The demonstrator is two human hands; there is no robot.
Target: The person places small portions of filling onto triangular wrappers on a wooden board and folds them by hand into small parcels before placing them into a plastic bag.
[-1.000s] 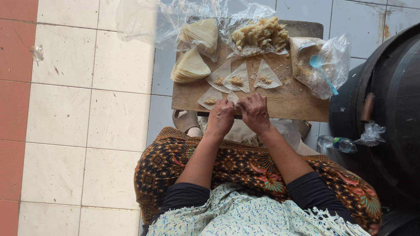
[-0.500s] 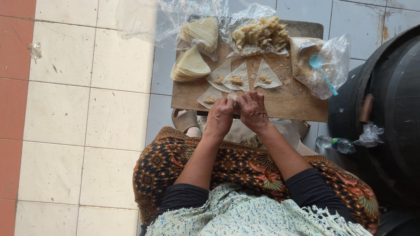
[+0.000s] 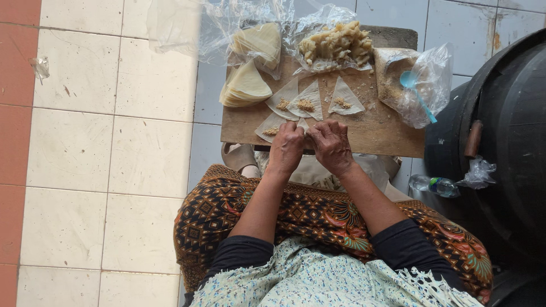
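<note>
On the wooden board (image 3: 375,133), both hands' fingers (image 3: 296,129) still pinch the same wrapper (image 3: 303,123).

My dark sleeves pushed to the elbows, my pale green floral top with lacy edge, my brown patterned batik skirt

Soft, even daylight, faint shadows, mild glare on the plastic bags (image 3: 424,85), sharp focus throughout.
</note>
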